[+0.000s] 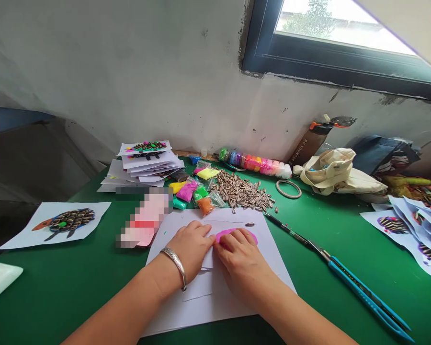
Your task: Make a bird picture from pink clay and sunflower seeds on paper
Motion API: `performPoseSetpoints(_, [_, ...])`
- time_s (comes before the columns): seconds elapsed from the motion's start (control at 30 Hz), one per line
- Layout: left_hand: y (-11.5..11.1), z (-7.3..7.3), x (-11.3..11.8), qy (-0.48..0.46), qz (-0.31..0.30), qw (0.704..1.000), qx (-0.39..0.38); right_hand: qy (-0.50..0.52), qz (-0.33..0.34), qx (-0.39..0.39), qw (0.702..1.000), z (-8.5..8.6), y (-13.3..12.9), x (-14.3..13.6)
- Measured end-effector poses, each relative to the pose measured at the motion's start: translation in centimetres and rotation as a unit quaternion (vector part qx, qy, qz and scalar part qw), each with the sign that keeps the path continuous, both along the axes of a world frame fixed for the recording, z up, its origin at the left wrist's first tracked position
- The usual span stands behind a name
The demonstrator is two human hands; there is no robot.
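White paper lies on the green table before me, with thin drawn lines on it. A flat pink clay patch shows on the paper, partly under my right hand, whose fingers are bent and pressed together at the patch's left edge. What those fingertips hold, if anything, is hidden. My left hand, with a silver bangle at the wrist, rests on a smaller paper piece, its fingers pointing right and nearly touching my right hand. One sunflower seed lies above the pink patch.
Beyond the paper are a seed pile and bags of coloured clay. Stacked papers and a seed picture stand left. Blue-handled tweezers, a tape ring, a cloth bag and more pictures are right.
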State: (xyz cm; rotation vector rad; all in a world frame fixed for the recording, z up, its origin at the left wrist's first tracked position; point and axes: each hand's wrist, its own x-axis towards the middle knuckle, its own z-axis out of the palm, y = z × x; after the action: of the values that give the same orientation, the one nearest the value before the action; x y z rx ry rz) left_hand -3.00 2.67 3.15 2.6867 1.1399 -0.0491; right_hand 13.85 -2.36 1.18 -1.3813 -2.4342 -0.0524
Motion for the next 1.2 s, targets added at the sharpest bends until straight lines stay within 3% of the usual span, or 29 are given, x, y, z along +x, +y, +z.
performPoseSetpoints(0.17, [0.4,-0.3,-0.5,-0.044,-0.007,0.999,-0.013,0.039,0.001,-0.028,0.999,0.2,-0.1,0.4])
performPoseSetpoints(0.3, [0.4,-0.5,-0.9,-0.042,-0.02,0.999,-0.008,0.055,-0.013,-0.006,0.998,0.2,0.2,0.8])
performPoseSetpoints(0.67, [0.3,0.4,-1.0,-0.005,-0.033,0.999,-0.024,0.004,-0.019,-0.018,1.0,-0.5,0.8,0.7])
performPoseSetpoints(1.0, [0.2,1.1,-1.4,-0.02,-0.031,0.998,-0.045,0.003,-0.025,-0.037,0.999,-0.2,0.6,0.7])
performPoseSetpoints(1.2, [0.2,0.0,-1.4,0.002,-0.045,0.999,-0.018,0.004,-0.021,-0.044,0.999,-0.2,0.6,0.7])
